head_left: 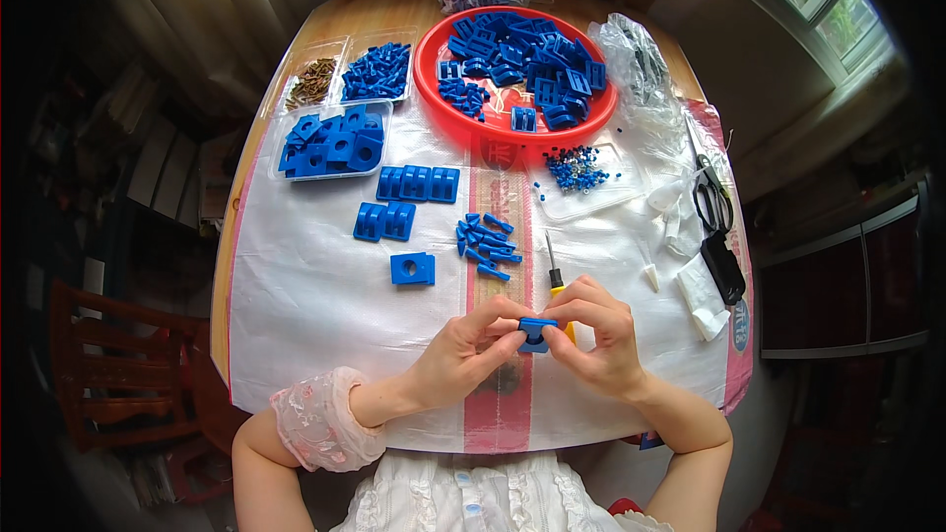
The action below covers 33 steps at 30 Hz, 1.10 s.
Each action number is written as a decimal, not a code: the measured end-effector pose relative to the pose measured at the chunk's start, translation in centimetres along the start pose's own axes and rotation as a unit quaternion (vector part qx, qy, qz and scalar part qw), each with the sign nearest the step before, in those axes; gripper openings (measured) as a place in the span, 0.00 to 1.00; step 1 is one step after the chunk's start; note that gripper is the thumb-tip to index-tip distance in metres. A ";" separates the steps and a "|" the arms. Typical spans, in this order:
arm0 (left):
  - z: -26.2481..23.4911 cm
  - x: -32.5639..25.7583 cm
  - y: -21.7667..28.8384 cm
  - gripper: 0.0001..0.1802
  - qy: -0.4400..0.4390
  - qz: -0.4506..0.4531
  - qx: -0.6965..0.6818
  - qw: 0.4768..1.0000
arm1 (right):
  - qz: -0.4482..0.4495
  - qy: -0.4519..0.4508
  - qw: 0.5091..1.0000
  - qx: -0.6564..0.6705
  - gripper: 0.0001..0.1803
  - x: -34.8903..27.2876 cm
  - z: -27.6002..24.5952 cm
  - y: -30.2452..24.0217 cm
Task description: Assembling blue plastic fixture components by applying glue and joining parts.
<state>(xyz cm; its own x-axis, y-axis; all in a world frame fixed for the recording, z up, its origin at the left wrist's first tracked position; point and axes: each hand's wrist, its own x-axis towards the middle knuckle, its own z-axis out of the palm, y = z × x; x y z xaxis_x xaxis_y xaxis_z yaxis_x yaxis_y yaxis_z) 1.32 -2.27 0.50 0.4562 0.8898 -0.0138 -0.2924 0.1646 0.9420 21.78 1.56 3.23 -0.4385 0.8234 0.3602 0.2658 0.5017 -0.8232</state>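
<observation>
Between the fingertips of both hands I hold a small blue plastic part [533,333], with a round opening partly showing. My left hand [481,340] pinches its left side, and my right hand [598,337] grips its right side. Just behind my right hand lies a screwdriver [555,274] with a black and yellow handle, partly covered by the fingers. Ahead of my left hand are flat blue square plates [412,269] with a hole, stacked. Small blue wedge-like pieces [488,244] lie in a loose pile farther on.
A red basin [426,89] holds many blue parts. Clear trays hold blue plates [335,143], blue slim pieces [376,72] and brass-coloured screws [313,81]. Blue assembled blocks [418,183] stand in rows. Small beads [579,169] lie on a clear lid; black scissors [711,199] rest at the right.
</observation>
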 end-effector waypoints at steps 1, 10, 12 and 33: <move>-0.1 -0.1 -0.1 0.11 -0.001 -0.009 -0.004 1.000 | -0.001 0.000 1.000 0.001 0.05 0.0 0.0 0.0; -0.1 -0.1 -0.1 0.11 -0.005 -0.006 0.008 1.000 | 0.017 -0.004 1.000 0.009 0.06 -0.1 -0.1 0.0; 0.0 0.0 0.2 0.11 -0.006 -0.010 -0.003 1.000 | 0.004 0.001 1.000 0.006 0.05 -0.1 0.0 0.1; 0.1 0.0 1.1 0.17 0.003 -0.039 0.017 0.999 | 0.057 0.013 0.997 0.052 0.03 -0.4 0.3 0.7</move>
<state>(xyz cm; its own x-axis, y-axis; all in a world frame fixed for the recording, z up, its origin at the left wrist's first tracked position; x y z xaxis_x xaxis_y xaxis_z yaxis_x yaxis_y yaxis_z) 1.07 -2.16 1.52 0.4720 0.8770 -0.0896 -0.2281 0.2196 0.9485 21.86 1.51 2.41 -0.3875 0.8807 0.2724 0.2218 0.3759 -0.8997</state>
